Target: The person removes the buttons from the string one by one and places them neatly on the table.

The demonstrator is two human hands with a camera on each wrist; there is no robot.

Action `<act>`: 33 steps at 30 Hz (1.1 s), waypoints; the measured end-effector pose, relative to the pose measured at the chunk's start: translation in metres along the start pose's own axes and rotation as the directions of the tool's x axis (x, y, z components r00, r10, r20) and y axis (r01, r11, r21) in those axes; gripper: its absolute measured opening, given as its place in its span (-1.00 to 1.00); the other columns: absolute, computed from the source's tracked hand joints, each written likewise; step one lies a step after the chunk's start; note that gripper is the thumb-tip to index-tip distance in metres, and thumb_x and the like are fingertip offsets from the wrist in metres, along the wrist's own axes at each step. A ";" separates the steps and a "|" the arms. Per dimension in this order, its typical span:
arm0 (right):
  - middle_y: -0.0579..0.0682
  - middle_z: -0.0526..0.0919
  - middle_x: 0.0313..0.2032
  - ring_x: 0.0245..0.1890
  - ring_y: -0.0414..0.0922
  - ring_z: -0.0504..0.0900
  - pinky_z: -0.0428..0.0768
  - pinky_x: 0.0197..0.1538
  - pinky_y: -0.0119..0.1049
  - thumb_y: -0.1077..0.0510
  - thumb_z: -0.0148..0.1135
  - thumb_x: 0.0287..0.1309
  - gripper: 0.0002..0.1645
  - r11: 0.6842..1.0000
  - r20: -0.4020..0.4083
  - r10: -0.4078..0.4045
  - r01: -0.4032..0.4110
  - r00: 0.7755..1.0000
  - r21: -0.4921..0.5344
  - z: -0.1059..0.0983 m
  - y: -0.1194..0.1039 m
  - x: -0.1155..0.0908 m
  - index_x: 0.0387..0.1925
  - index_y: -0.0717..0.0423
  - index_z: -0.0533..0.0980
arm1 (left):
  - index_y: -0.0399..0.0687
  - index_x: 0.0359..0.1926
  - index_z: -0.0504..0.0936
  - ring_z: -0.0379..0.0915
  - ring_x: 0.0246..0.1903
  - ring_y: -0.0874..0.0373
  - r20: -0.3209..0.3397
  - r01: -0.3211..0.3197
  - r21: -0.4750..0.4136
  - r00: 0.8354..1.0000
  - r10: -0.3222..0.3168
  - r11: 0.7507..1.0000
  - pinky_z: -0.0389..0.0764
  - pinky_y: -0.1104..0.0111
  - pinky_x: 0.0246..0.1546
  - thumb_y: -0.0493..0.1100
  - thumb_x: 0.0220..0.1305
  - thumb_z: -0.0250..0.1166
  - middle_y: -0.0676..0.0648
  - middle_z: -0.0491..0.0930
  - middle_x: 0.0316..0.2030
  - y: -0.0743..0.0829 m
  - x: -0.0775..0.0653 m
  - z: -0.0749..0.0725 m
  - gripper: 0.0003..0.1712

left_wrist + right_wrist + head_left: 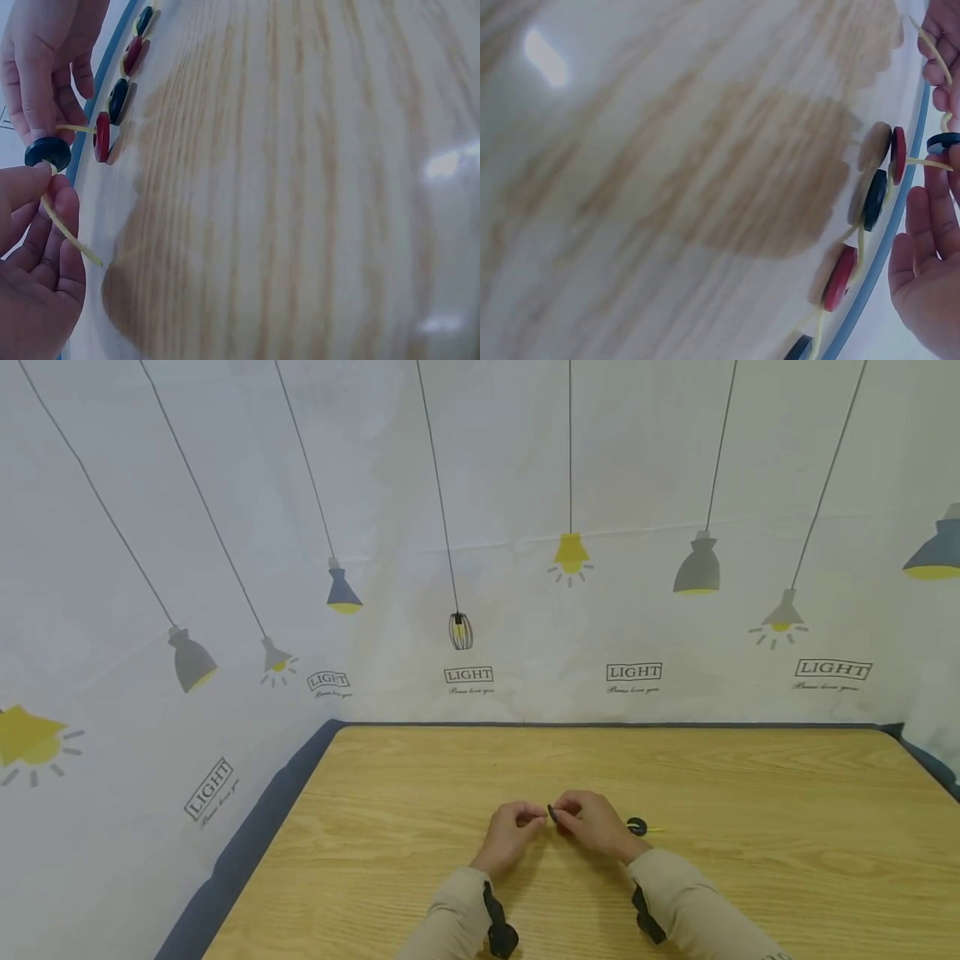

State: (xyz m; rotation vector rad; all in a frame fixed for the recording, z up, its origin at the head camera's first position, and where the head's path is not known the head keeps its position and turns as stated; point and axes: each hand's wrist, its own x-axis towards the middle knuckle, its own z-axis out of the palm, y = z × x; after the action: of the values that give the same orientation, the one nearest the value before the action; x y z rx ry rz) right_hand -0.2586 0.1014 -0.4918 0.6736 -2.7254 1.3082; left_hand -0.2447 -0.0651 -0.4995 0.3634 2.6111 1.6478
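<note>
Between my thumb and fingers, my right hand [595, 823] pinches a dark button-like disc [48, 153] by its rim. My left hand [512, 837] meets it from the other side, pinching the yellow string [71, 235] close against the disc's face. A loose tail of that string hangs past the left fingers in the left wrist view. On its far side the string runs to a red disc [898, 155], which stands on edge at the table. Behind it follow a dark disc [875, 200] and another red disc [841, 279], strung in a row.
The wood-grain table [405, 777] reaches back to a white wall sheet [517, 452] printed with lamps. In the head view, a dark disc [637, 826] with yellow string shows just right of the right wrist. Black wrist straps [498, 923] sit at both sleeve cuffs.
</note>
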 end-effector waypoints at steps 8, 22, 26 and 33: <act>-0.16 0.55 -0.54 -0.47 -0.25 0.48 0.44 -0.36 -0.35 0.28 0.15 0.08 -0.93 1.000 -0.014 0.023 -0.023 1.000 0.001 -0.004 -0.003 -0.001 -0.46 0.10 0.53 | -0.27 -0.15 0.56 0.48 -0.27 0.15 0.025 0.007 -0.021 1.000 -0.006 1.000 0.49 0.38 -0.24 -0.18 0.11 0.25 -0.07 0.57 -0.28 0.002 0.001 0.004 -0.70; -0.11 0.55 -0.49 -0.47 -0.23 0.47 0.44 -0.42 -0.40 0.33 0.12 0.09 -0.92 0.999 0.018 0.018 -0.019 1.000 0.032 -0.008 -0.006 -0.002 -0.40 0.15 0.53 | -0.36 -0.07 0.48 0.46 -0.19 -0.01 -0.004 -0.034 -0.090 0.999 0.034 0.995 0.48 0.30 -0.19 -0.21 0.11 0.25 -0.20 0.53 -0.18 0.013 -0.003 0.011 -0.61; -0.11 0.56 -0.48 -0.46 -0.23 0.47 0.44 -0.41 -0.39 0.33 0.12 0.08 -0.92 0.999 0.022 0.027 -0.028 0.999 0.035 -0.009 -0.008 -0.003 -0.39 0.16 0.53 | -0.33 -0.08 0.49 0.47 -0.19 0.02 -0.016 -0.031 -0.106 0.999 0.029 0.994 0.49 0.32 -0.19 -0.19 0.12 0.24 -0.17 0.54 -0.19 0.007 0.000 0.014 -0.63; -0.12 0.56 -0.48 -0.46 -0.22 0.48 0.45 -0.40 -0.38 0.32 0.13 0.08 -0.93 0.999 0.022 0.041 -0.041 0.999 0.028 -0.011 -0.008 -0.003 -0.39 0.15 0.53 | -0.30 -0.14 0.53 0.49 -0.24 0.10 -0.042 -0.033 -0.113 0.999 0.029 0.993 0.49 0.40 -0.22 -0.21 0.11 0.25 -0.11 0.56 -0.25 0.008 -0.001 0.014 -0.69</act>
State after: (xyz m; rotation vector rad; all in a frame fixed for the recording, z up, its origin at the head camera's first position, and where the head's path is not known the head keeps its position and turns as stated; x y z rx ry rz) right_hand -0.2540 0.1063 -0.4797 0.6414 -2.7570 1.3592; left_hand -0.2407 -0.0500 -0.4982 0.3718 2.5370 1.8222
